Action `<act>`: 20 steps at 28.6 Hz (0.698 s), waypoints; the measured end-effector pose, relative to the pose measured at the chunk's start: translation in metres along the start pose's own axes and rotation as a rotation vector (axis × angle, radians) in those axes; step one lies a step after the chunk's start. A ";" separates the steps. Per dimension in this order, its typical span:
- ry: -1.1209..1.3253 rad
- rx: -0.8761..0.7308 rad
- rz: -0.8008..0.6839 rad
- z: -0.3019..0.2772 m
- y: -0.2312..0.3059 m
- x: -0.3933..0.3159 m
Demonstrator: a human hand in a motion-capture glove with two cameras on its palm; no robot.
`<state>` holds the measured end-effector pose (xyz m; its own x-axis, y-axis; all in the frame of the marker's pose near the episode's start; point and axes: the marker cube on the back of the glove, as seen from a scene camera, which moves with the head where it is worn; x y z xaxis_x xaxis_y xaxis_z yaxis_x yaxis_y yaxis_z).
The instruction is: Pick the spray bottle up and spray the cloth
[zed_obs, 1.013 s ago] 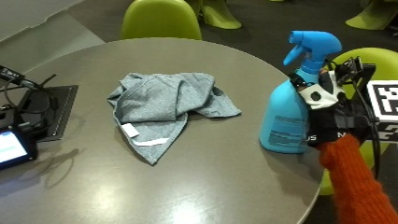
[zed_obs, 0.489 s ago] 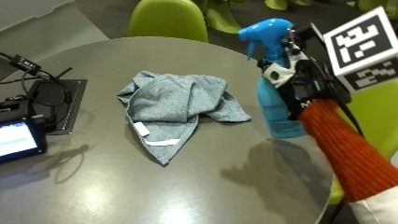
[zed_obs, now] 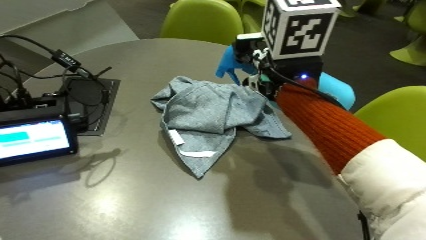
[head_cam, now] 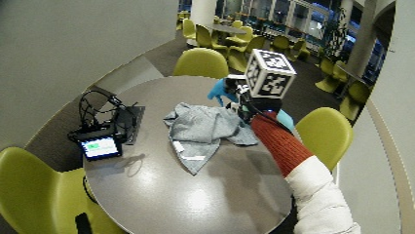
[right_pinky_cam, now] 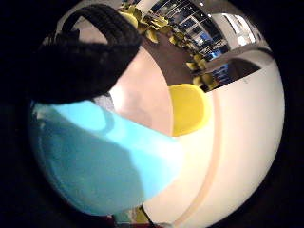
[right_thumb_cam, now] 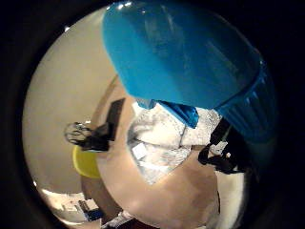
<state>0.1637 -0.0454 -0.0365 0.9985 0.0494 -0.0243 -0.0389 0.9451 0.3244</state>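
Change: since the earlier frames the spray bottle (zed_obs: 229, 65) is no longer standing on the table to the right of the cloth; it is now being carried in the air, tipped over, above the cloth's far right corner.
Spray bottle: blue; in the outside view its nozzle head is showing to the left of the gloved hand, while the pale blue body (zed_obs: 336, 90) is sticking out behind the forearm on the right. In the thumb side palm view the bottle (right_thumb_cam: 181, 52) is filling much of the picture, with the nozzle hanging over the cloth (right_thumb_cam: 162, 143). In the little finger side palm view the pale blue body (right_pinky_cam: 102, 161) is lying close against the palm.
Right hand: the right hand (zed_obs: 266, 75) is grasping the spray bottle near its neck, fingers curled round it; a gloved finger (right_pinky_cam: 80, 61) is wrapping over the body.
Cloth: the grey cloth (zed_obs: 213, 115) is lying crumpled near the middle of the table, a white label on its near edge, a point trailing toward the near side.
Table: the round grey table (zed_obs: 133, 200) is bearing the cloth.
Left side: a small screen (zed_obs: 33, 142) is glowing at the left edge, with a black pad (zed_obs: 90, 102) and cables (zed_obs: 40, 60) just behind it.
Surroundings: green chairs (zed_obs: 200, 20) are standing at the far side and at the right (zed_obs: 399, 120).
Sleeve: an orange ribbed sleeve (zed_obs: 326, 125) is reaching in from the right, a white cuff (zed_obs: 393, 190) nearer the person.
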 end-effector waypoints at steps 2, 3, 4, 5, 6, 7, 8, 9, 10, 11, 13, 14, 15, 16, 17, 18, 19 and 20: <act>0.161 -0.044 -0.016 0.003 -0.003 -0.002; 0.233 -0.063 -0.025 0.003 -0.004 -0.003; 0.295 -0.078 -0.035 0.004 -0.005 -0.003; 0.342 -0.089 -0.043 0.003 -0.005 -0.004; 0.374 -0.096 -0.048 0.003 -0.006 -0.004; 0.394 -0.102 -0.051 0.003 -0.007 -0.005; 0.401 -0.108 -0.051 0.003 -0.007 -0.005; 0.401 -0.114 -0.049 0.004 -0.007 -0.004; 0.398 -0.121 -0.047 0.005 -0.007 -0.003; 0.395 -0.126 -0.046 0.006 -0.007 -0.003; 0.399 -0.128 -0.046 0.007 -0.007 -0.002; 0.401 -0.127 -0.047 0.008 -0.007 -0.002; 0.400 -0.127 -0.048 0.008 -0.007 -0.002; 0.393 -0.127 -0.046 0.009 -0.007 -0.002; 0.379 -0.128 -0.043 0.009 -0.007 -0.001; 0.358 -0.126 -0.038 0.009 -0.006 -0.001; 0.327 -0.122 -0.032 0.008 -0.006 0.001; 0.284 -0.113 -0.025 0.007 -0.005 0.002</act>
<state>0.1661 -0.0526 -0.0315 0.9490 0.0993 -0.2994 -0.0349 0.9764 0.2131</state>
